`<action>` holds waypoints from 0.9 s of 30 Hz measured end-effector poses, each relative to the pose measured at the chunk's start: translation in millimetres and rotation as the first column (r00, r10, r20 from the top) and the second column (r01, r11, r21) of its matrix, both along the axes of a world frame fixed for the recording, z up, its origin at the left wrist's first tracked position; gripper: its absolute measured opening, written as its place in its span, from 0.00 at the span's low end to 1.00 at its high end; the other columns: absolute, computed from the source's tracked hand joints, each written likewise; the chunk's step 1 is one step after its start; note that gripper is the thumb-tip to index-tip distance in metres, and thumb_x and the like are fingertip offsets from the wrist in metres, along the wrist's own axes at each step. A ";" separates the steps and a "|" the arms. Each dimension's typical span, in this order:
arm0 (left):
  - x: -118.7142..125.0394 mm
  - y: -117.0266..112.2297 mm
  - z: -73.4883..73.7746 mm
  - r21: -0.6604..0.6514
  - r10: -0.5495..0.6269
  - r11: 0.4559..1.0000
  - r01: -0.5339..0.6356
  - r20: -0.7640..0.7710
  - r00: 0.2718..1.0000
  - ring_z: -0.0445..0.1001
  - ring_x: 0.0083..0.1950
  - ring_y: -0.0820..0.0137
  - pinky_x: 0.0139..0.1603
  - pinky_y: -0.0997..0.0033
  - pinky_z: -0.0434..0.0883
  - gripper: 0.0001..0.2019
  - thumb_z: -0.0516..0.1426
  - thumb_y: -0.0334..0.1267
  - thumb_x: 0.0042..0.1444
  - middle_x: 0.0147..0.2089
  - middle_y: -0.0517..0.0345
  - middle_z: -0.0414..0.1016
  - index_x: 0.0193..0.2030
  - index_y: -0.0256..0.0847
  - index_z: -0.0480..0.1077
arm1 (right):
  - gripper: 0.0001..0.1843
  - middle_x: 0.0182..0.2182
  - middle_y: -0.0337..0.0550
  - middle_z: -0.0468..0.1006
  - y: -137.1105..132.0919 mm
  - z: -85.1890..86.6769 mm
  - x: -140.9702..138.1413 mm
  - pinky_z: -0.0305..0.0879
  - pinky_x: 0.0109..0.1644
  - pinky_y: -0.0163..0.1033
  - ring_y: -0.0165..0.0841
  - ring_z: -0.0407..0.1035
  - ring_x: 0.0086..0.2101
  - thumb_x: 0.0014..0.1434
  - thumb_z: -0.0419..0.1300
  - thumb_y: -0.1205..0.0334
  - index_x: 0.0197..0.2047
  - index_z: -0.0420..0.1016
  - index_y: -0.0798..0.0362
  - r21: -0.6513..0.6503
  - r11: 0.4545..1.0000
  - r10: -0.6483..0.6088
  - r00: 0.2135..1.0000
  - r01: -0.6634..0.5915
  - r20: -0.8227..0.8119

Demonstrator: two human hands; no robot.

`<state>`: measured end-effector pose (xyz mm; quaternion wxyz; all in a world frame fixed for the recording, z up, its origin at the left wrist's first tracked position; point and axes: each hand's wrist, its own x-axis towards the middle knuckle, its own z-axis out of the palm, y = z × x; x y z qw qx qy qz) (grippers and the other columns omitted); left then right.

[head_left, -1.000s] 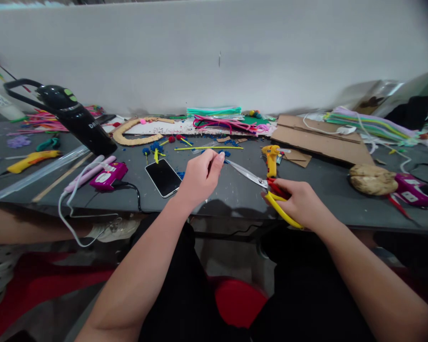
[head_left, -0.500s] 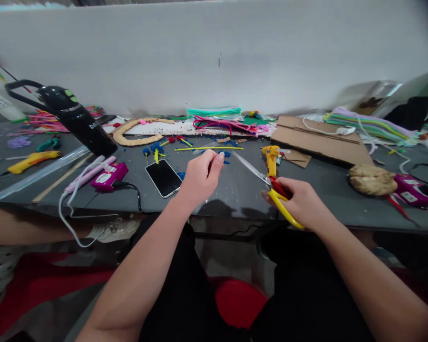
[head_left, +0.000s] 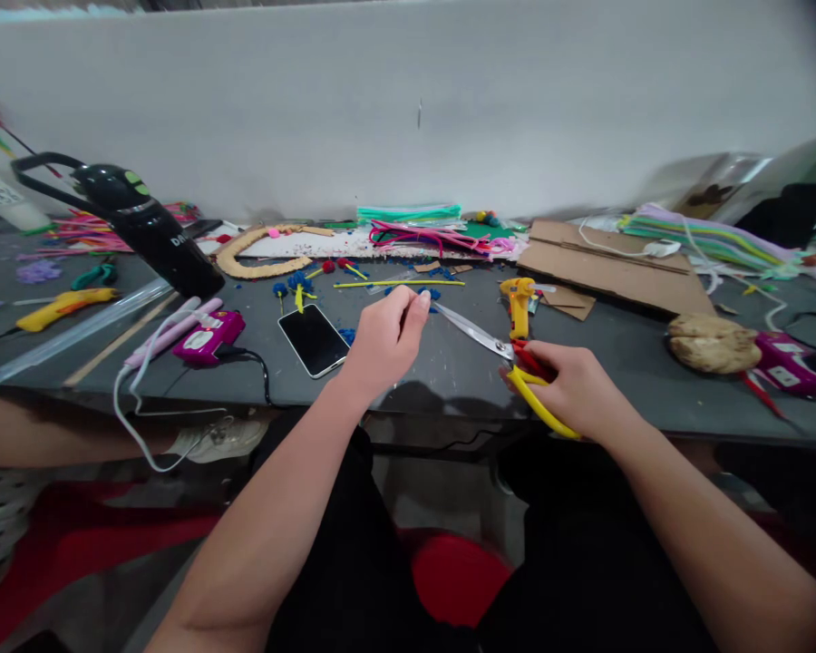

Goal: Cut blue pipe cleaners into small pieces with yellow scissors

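Note:
My right hand [head_left: 571, 390] grips the yellow and red handles of a pair of scissors [head_left: 500, 358]. The steel blades point left toward my left hand [head_left: 384, 340]. That hand is closed in a pinch on something small and blue that I cannot make out, and the blade tips meet it at the fingertips. Both hands hover just above the dark grey table [head_left: 449, 363], near its front edge. A black smartphone [head_left: 313, 339] lies face up just left of my left hand.
A yellow glue gun [head_left: 519, 304] stands behind the scissors. A magenta glue gun [head_left: 208, 334] with a white cable, a black appliance [head_left: 142, 227], cardboard sheets [head_left: 605, 268], pipe cleaners [head_left: 428, 236] and a brown lump [head_left: 711, 342] crowd the table. Another person's arm [head_left: 54, 431] reaches in at left.
The scissor blades swung away from my left hand's fingertips and have come back to them. My left hand has stayed in place.

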<state>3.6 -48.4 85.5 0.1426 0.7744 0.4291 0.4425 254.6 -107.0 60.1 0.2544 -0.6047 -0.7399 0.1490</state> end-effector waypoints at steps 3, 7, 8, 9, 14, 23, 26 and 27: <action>-0.3 0.4 -0.1 -0.002 -0.004 1.000 0.004 0.000 1.000 0.62 0.24 0.75 0.29 0.70 0.60 0.18 0.47 0.46 0.68 0.22 0.62 0.66 0.28 0.41 0.61 | 0.08 0.21 0.33 0.62 0.9 -0.6 -0.1 0.52 0.28 0.33 0.27 0.52 0.24 0.50 0.60 0.62 0.25 0.63 0.52 -0.006 1.000 0.005 1.000 -0.005 0.014; -0.3 0.6 -0.6 -0.004 -0.013 1.000 0.013 0.000 1.000 0.63 0.24 0.75 0.30 0.71 0.61 0.18 0.47 0.46 0.68 0.23 0.62 0.66 0.28 0.41 0.61 | 0.07 0.21 0.33 0.62 0.7 -1.8 0.5 0.53 0.28 0.34 0.27 0.52 0.24 0.50 0.60 0.61 0.26 0.65 0.52 -0.006 1.000 0.000 1.000 0.001 0.023; -0.2 0.6 -0.7 -0.005 -0.012 1.000 0.012 0.000 1.000 0.63 0.24 0.75 0.30 0.71 0.61 0.18 0.47 0.46 0.68 0.23 0.62 0.66 0.28 0.41 0.61 | 0.07 0.21 0.34 0.62 0.7 -2.2 0.9 0.52 0.27 0.34 0.28 0.52 0.24 0.50 0.60 0.61 0.26 0.65 0.52 -0.005 1.000 -0.001 1.000 0.001 0.026; -0.1 0.5 -0.8 -0.006 -0.010 1.000 0.010 -0.001 1.000 0.63 0.24 0.75 0.30 0.71 0.61 0.18 0.47 0.46 0.68 0.23 0.62 0.66 0.28 0.40 0.61 | 0.07 0.21 0.34 0.63 0.7 -2.6 1.5 0.53 0.27 0.34 0.28 0.52 0.24 0.50 0.60 0.60 0.26 0.66 0.52 -0.003 1.000 0.000 1.000 0.000 0.028; 0.0 0.6 -0.6 -0.015 -0.008 1.000 0.008 -0.005 1.000 0.63 0.24 0.75 0.30 0.70 0.60 0.18 0.47 0.46 0.68 0.22 0.62 0.65 0.28 0.41 0.61 | 0.06 0.22 0.34 0.63 2.0 -4.7 3.1 0.53 0.28 0.34 0.28 0.54 0.25 0.50 0.59 0.60 0.27 0.68 0.52 -0.001 1.000 0.008 1.000 -0.008 0.027; 0.0 0.3 0.5 -0.028 -0.009 1.000 0.009 -0.005 1.000 0.62 0.25 0.75 0.30 0.70 0.60 0.18 0.47 0.46 0.68 0.22 0.62 0.65 0.27 0.41 0.60 | 0.11 0.21 0.34 0.62 0.6 -2.4 -0.9 0.52 0.27 0.34 0.28 0.53 0.24 0.53 0.60 0.56 0.26 0.66 0.52 -0.007 1.000 0.007 1.000 -0.007 0.014; 0.2 0.0 0.4 -0.030 -0.012 0.999 0.011 -0.008 1.000 0.63 0.25 0.75 0.30 0.70 0.60 0.19 0.47 0.46 0.68 0.22 0.62 0.65 0.27 0.41 0.60 | 0.12 0.20 0.34 0.61 0.0 -1.1 -1.1 0.51 0.26 0.33 0.27 0.52 0.24 0.53 0.60 0.55 0.25 0.64 0.52 -0.010 1.000 0.013 1.000 -0.013 0.012; 0.3 -0.1 0.4 -0.031 -0.012 0.999 0.012 -0.009 1.000 0.62 0.25 0.75 0.30 0.70 0.60 0.19 0.47 0.46 0.68 0.22 0.62 0.65 0.27 0.41 0.60 | 0.13 0.20 0.34 0.61 0.0 -1.0 -0.9 0.51 0.26 0.33 0.27 0.52 0.24 0.53 0.60 0.55 0.25 0.64 0.52 -0.011 1.000 0.014 1.000 -0.014 0.014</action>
